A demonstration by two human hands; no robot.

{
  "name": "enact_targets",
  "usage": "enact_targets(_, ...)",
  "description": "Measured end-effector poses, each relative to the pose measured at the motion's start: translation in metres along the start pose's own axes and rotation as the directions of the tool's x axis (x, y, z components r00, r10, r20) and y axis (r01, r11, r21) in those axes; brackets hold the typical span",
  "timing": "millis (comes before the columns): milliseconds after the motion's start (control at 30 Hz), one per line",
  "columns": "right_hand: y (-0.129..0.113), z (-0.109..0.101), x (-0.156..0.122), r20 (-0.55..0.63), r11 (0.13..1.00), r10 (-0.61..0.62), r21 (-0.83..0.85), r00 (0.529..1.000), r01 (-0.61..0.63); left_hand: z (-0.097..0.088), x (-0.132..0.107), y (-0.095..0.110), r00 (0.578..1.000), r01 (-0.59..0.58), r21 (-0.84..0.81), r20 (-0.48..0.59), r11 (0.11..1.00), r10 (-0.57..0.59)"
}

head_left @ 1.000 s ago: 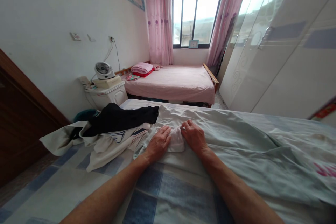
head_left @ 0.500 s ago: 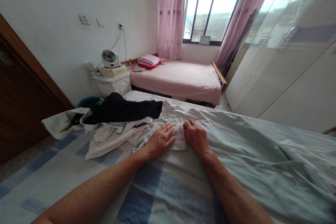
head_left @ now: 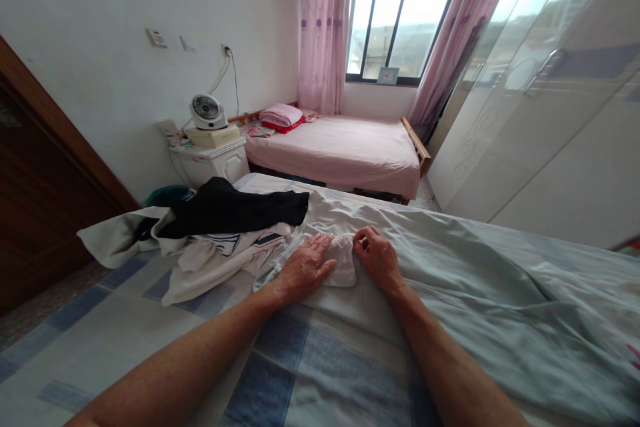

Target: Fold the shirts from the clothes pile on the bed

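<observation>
A small white piece of fabric with a lacy pattern [head_left: 342,265] lies on a pale grey-green cloth [head_left: 450,273] spread over the near bed. My left hand [head_left: 306,265] rests flat on the left part of the white piece, fingers stretched out. At its upper right edge is my right hand [head_left: 376,253], fingers curled in and thumb near the index finger; whether fabric is between them is hidden. Left of my hands lie a black garment [head_left: 230,210] and a white garment with dark stripes [head_left: 225,267], both heaped loosely.
The near bed has a blue and white checked sheet [head_left: 270,360]. Beyond stands a bed with a pink sheet [head_left: 350,147], and a white nightstand [head_left: 215,163] bears a fan [head_left: 207,111]. White wardrobe doors [head_left: 540,120] line the right; a brown door [head_left: 45,200] is at left.
My right hand has shifted slightly right, its fingers curling more and uncovering more of the white piece's right edge. My left hand stays flat in place.
</observation>
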State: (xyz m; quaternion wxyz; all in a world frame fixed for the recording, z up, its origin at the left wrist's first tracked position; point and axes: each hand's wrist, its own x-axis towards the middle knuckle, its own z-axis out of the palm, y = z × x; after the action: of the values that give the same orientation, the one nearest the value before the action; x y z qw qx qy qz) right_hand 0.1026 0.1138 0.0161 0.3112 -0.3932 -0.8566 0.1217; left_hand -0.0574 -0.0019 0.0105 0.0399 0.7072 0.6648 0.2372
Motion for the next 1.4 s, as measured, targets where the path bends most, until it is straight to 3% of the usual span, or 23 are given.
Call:
enact_targets(100, 0.001, 0.000, 0.000, -0.017, 0.996, 0.000, 0.085, 1.000, 0.001, -0.002, 0.000, 0.000, 1.000, -0.023, -0.021, -0.001, 1.000, 0.023)
enact_targets(233, -0.003, 0.000, 0.000, -0.051, 0.998, -0.001, 0.060, 0.999, 0.004, -0.006, 0.000, 0.002, 0.997, -0.077, -0.016, -0.010, 0.997, 0.076)
enact_targets(400, -0.001, 0.001, -0.001, -0.007, 0.991, -0.054, 0.119, 0.999, 0.054, -0.012, -0.002, 0.006, 0.987, -0.096, -0.049, -0.134, 0.994, 0.089)
enact_targets(533, -0.002, -0.001, -0.001, 0.008, 0.991, -0.100, 0.086, 0.995, 0.099, -0.014, -0.005, 0.008, 0.947, -0.238, -0.009, -0.225, 0.971, 0.230)
enact_targets(667, -0.008, -0.003, -0.002, 0.015, 0.995, -0.094, 0.020, 0.995, 0.094, -0.010, -0.007, 0.008, 0.920, -0.348, 0.094, -0.160, 0.933, 0.359)
enact_targets(833, -0.009, -0.004, -0.002, -0.001, 0.988, -0.125, -0.088, 0.992, 0.124, -0.009, -0.004, 0.011, 0.921, -0.348, 0.138, -0.135, 0.927, 0.365)
enact_targets(1000, -0.009, -0.002, 0.000, -0.077, 0.982, -0.118, -0.158, 0.990, 0.105, -0.017, -0.006, 0.016, 0.911, -0.335, -0.038, -0.268, 0.941, 0.314)
enact_targets(1067, -0.009, -0.001, 0.000, -0.082, 0.979, -0.077, -0.195, 0.994, 0.060, -0.019, -0.008, 0.017, 0.909, -0.370, -0.093, -0.243, 0.924, 0.339)
enact_targets(1200, -0.011, 0.002, -0.001, -0.045, 0.973, -0.004, -0.232, 0.999, -0.007, -0.017, -0.008, 0.017, 0.891, -0.454, -0.128, -0.052, 0.882, 0.451)
enact_targets(1300, -0.009, 0.001, -0.002, -0.011, 0.974, 0.024, -0.224, 1.000, -0.026, -0.017, -0.008, 0.015, 0.914, -0.405, -0.163, -0.048, 0.900, 0.403)
enact_targets(1400, -0.005, -0.006, -0.001, 0.063, 0.982, 0.011, -0.187, 0.998, 0.001, -0.021, -0.007, 0.012, 0.964, -0.223, -0.180, -0.190, 0.958, 0.188)
